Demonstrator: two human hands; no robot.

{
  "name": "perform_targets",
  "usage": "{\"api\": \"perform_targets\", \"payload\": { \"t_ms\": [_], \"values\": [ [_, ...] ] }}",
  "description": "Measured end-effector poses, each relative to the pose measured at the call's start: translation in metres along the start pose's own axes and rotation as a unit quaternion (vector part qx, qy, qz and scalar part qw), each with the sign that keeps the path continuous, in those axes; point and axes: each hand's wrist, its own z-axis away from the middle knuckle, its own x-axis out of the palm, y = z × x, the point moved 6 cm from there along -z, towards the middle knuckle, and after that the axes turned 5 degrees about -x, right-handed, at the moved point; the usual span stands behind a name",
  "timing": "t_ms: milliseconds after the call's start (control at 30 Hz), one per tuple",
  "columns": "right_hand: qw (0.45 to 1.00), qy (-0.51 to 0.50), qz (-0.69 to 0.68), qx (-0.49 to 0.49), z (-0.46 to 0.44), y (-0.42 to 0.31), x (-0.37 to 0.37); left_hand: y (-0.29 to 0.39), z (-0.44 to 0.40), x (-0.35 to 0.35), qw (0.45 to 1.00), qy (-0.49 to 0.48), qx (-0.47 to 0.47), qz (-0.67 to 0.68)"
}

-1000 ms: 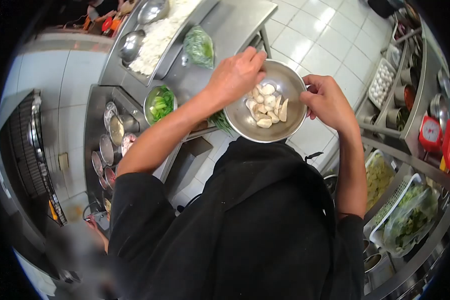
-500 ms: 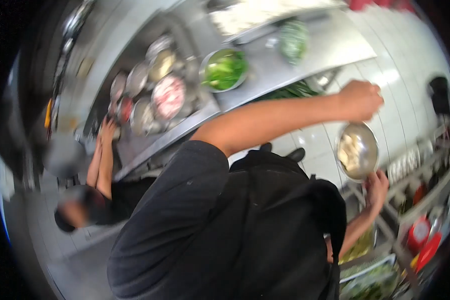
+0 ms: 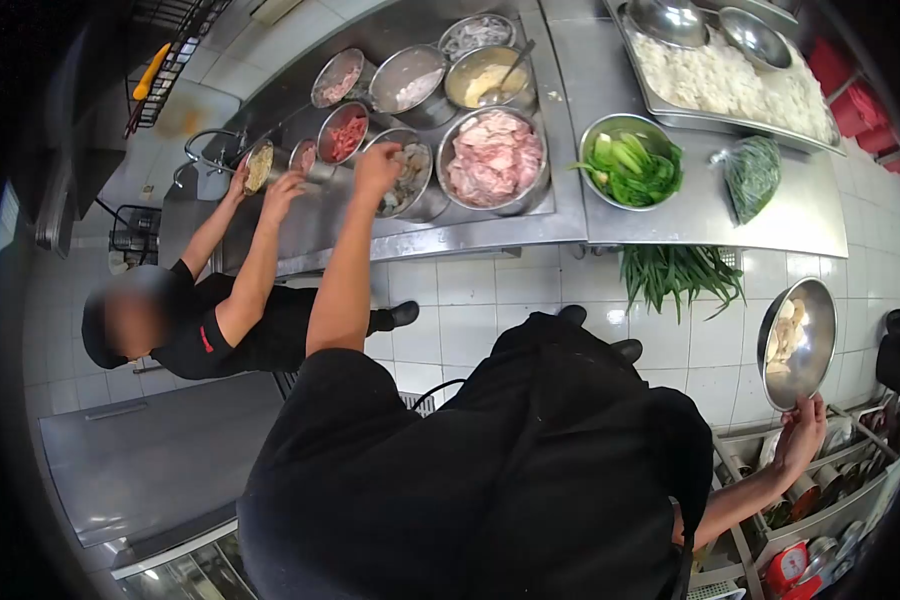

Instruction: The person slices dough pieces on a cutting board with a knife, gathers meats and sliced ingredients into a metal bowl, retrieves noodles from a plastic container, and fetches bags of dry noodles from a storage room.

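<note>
My right hand [image 3: 800, 432], low at the right, grips the rim of a steel bowl [image 3: 816, 335]. The bowl is tilted and has pale pieces [image 3: 787, 335] in it. My left hand [image 3: 377, 170] is over the near-left rim of a bowl of greyish pieces [image 3: 410, 178] on the steel counter. Its fingers are closed together, and what they hold, if anything, is too small to tell. Right of it stands a large bowl of pink meat [image 3: 494, 157]. A smaller bowl of red pieces [image 3: 344, 137] is to its left.
A co-worker [image 3: 195, 310] at the left has both hands near small bowls. Green vegetables [image 3: 630, 165] in a bowl, a bag of greens [image 3: 751, 180] and a tray of white food [image 3: 725, 80] are on the counter [image 3: 710, 225]. Long green leaves [image 3: 675, 275] stick out below it.
The view has swung left. My left hand has left the bowl of pale pieces and moved to the counter bowls. My right hand still holds that bowl, now far at the right.
</note>
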Motion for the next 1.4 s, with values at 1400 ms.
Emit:
{"api": "perform_targets", "payload": {
  "t_ms": [1400],
  "values": [
    [0.992,-0.02,0.115,-0.046,-0.201,-0.084,-0.208,0.77,0.31,0.269,0.712,-0.562,0.06,0.416]
  ]
}}
